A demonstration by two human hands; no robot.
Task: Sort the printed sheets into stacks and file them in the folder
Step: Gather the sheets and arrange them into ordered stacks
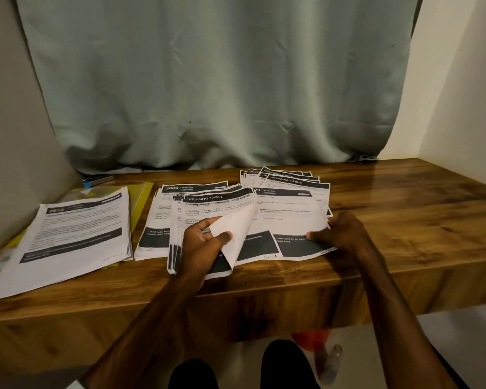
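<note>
On the table's (404,197) middle stack (157,220), your left hand (202,245) is pinching the light, floppy top sheet (236,228) by its curling corner, while your right hand (343,234) is pinching the neighbouring kitchen sheet's (292,217) probably slippery edge.

Left hand (202,244) pinches curled sheet (237,231); right hand (341,234) grips flat sheet (288,210), thumb on top; 2 forearms extended.

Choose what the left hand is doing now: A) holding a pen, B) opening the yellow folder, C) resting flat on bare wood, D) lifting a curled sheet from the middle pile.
D: the left hand pinches the curled sheet, its white back showing, while the right hand holds the neighbouring sheet by its edge.
</note>
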